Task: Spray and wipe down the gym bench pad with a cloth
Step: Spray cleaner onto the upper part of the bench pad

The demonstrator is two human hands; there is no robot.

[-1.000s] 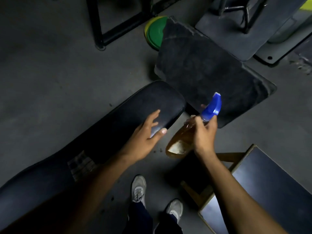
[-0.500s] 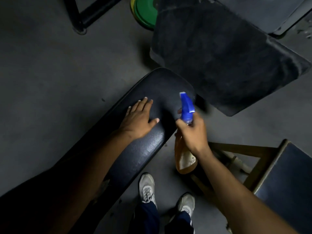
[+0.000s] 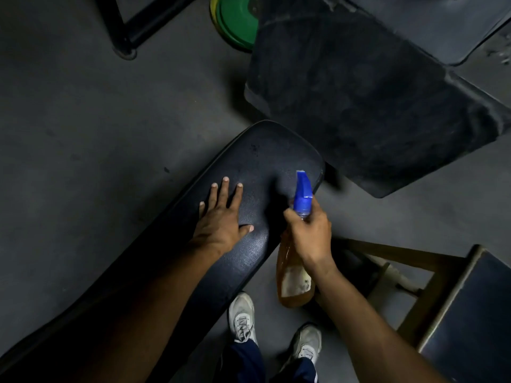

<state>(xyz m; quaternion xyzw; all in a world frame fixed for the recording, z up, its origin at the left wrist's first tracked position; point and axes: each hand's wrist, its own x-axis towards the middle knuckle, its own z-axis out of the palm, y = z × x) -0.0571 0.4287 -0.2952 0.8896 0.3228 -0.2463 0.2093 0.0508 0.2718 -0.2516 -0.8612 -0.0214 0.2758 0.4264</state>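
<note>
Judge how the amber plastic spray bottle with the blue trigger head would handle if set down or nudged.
The amber plastic spray bottle with the blue trigger head looks largely full, so probably hefty. It is tall and narrow, so likely tippy. The right hand grips its neck; the body probably flexes slightly.

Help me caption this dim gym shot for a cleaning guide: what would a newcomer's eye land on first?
First the bright blue spray head of the amber spray bottle, gripped by the right hand at centre right and aimed toward the bench pad. Next the left hand, spread flat on that dark pad. Then the green weight plate on the floor at the top edge.
</note>
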